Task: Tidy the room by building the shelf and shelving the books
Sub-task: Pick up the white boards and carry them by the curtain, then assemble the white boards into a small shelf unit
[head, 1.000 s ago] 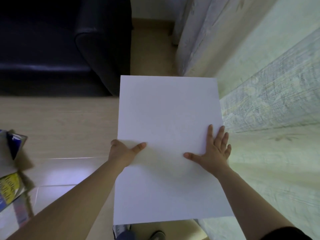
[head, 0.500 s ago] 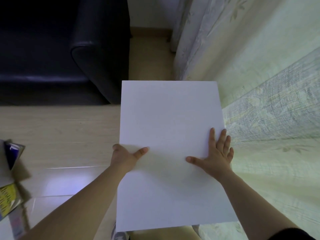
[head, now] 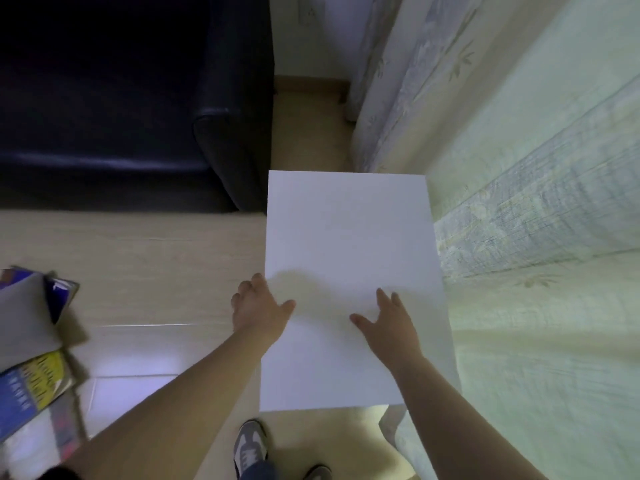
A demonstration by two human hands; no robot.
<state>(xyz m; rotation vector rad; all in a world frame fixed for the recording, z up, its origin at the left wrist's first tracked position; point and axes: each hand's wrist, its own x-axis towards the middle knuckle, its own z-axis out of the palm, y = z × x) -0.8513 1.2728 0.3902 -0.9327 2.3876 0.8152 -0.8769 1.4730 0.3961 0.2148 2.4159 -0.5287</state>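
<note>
Shelf-placing step. Flat white rectangular shelf panel [head: 346,230] lay level at right edge of beige floor [head: 156,271]. Left hand [head: 259,306] gripped its left edge; right hand [head: 388,323] pressed flat, fingers spread. Next, prob.: square it up, then fetch bright-covered books [head: 34,379] at floor's left edge.

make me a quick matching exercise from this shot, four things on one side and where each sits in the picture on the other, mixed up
Things:
1. white panel
2. sofa
3. books
4. grey sneaker

Places:
a. lower left edge, on the floor
b. bottom edge, near the middle
c. upper left, dark and black
d. centre of the view

Pairs: 1-d, 2-c, 3-a, 4-b
</note>
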